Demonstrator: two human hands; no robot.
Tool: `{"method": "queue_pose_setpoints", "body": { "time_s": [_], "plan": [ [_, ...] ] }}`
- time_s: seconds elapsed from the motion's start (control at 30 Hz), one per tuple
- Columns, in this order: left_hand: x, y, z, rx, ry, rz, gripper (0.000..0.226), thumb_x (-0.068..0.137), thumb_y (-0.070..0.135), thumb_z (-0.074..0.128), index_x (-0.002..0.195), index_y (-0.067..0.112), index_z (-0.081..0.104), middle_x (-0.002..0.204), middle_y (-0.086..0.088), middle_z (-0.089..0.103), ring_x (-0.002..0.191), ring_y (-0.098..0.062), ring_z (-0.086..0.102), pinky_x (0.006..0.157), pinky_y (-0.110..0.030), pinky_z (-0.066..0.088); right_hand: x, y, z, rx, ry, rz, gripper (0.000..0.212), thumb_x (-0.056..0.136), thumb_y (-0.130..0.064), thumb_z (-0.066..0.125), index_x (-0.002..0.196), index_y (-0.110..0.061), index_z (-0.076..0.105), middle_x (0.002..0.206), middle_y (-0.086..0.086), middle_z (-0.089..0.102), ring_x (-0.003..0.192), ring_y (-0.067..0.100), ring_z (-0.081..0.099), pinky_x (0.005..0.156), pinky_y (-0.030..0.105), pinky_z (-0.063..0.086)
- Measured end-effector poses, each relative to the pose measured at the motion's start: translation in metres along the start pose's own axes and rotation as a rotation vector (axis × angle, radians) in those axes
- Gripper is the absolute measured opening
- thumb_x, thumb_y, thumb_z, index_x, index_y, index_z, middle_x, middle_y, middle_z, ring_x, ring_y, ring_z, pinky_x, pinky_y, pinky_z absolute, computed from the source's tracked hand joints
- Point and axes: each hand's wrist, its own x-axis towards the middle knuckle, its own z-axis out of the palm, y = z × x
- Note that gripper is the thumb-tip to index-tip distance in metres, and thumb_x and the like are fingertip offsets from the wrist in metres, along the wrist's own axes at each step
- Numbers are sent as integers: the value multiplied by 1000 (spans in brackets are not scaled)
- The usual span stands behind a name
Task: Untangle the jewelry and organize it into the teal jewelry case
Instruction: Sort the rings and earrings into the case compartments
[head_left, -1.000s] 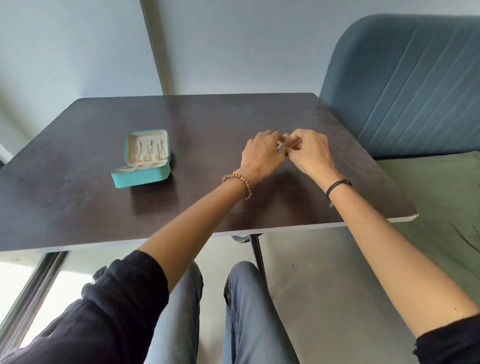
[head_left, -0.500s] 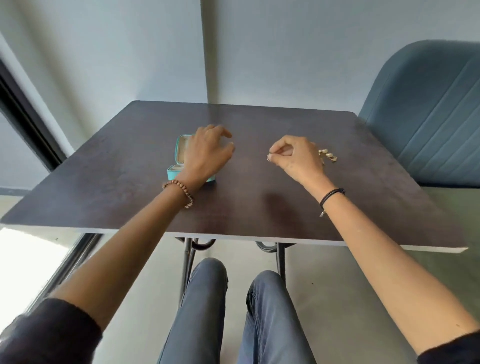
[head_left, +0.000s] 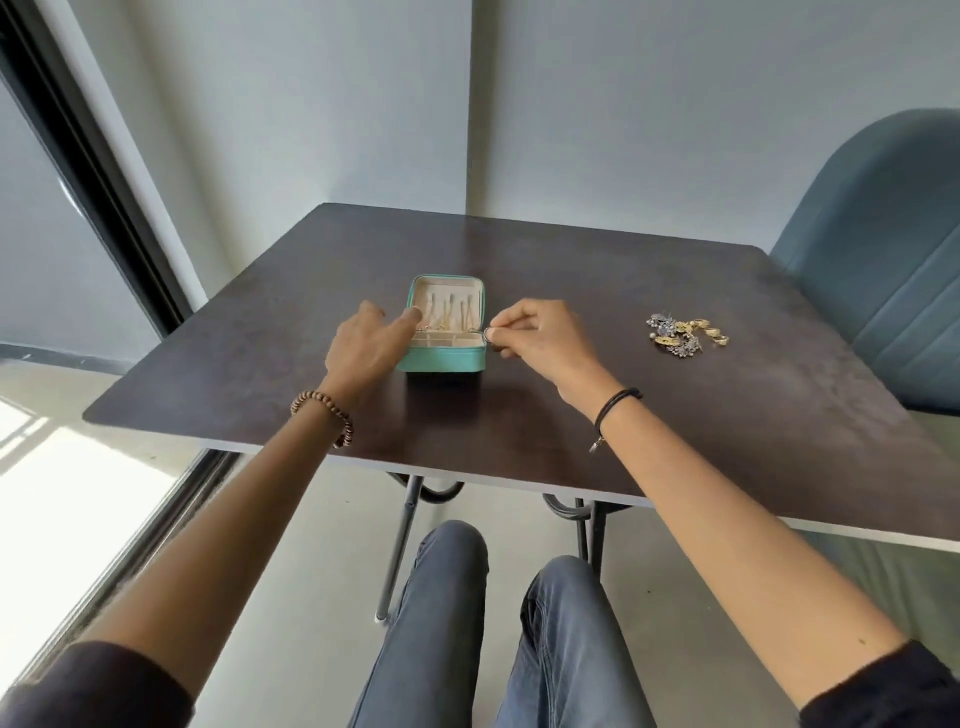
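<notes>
The teal jewelry case (head_left: 441, 361) lies open on the dark table (head_left: 571, 426), its cream lid lining showing several hanging pieces. My left hand (head_left: 366, 345) rests at the case's left side, fingertips touching the left edge of the lid, holding nothing. My right hand (head_left: 540, 338) is at the case's right edge, thumb and forefinger pinched on a small silver ring (head_left: 488, 334). A tangled pile of gold and blue-grey jewelry (head_left: 685, 335) lies on the table to the right, apart from both hands.
A blue upholstered chair (head_left: 878, 249) stands at the table's right side. A dark window frame (head_left: 88, 171) runs along the left wall. My knees in jeans sit under the near table edge, beside the metal table legs (head_left: 400, 551).
Both hands left the jewelry pile and moved left to the case. My right hand carried a small ring along. The view swung left, so the pile now shows uncovered.
</notes>
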Motion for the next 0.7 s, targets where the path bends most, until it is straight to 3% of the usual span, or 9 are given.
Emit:
{"method": "queue_pose_setpoints", "body": {
  "time_s": [0.13, 0.2, 0.3, 0.4, 0.57, 0.7],
  "plan": [
    [-1, -2, 12, -125, -81, -4, 49, 91, 52, 55, 119, 12, 54, 114, -6, 65, 94, -19, 64, 64, -32, 49, -3, 2, 5, 7, -2, 22, 10, 82, -8, 78, 91, -6, 75, 84, 8, 76, 73, 19, 74, 80, 35, 62],
    [-4, -4, 18, -156, -111, 30, 51, 91, 54, 58, 122, 15, 53, 118, -4, 65, 98, -18, 65, 64, -30, 47, -6, 4, 2, 32, 0, 40, 10, 82, -7, 77, 91, -5, 75, 83, 8, 76, 69, 16, 72, 80, 33, 62],
    [-13, -2, 26, -192, -146, 84, 68, 85, 65, 62, 132, 18, 49, 127, -1, 64, 105, -17, 65, 83, -35, 56, -10, 9, -7, 50, 15, 55, 8, 81, -8, 77, 89, -8, 76, 80, 5, 76, 67, 13, 71, 77, 28, 61],
    [-23, 1, 34, -197, -190, 150, 87, 75, 74, 67, 141, 22, 43, 134, 3, 61, 113, -16, 63, 101, -41, 52, -14, 18, -19, 16, 32, 50, 8, 82, -10, 77, 90, -9, 76, 79, 4, 75, 66, 12, 71, 77, 27, 60],
    [-32, 10, 46, -157, -393, 238, 118, 56, 79, 78, 149, 25, 29, 140, 9, 55, 120, -13, 59, 108, -41, 47, -21, 36, -41, -23, 72, 26, 5, 81, -14, 78, 85, -17, 76, 79, 3, 75, 70, 13, 73, 80, 34, 62],
    [-35, 13, 54, -61, -433, 290, 133, 43, 85, 80, 151, 32, 22, 142, 15, 55, 124, -11, 58, 112, -43, 43, -26, 47, -56, -24, 89, 18, 7, 82, -14, 78, 84, -19, 75, 81, 2, 75, 73, 13, 73, 78, 34, 62]
  ]
}}
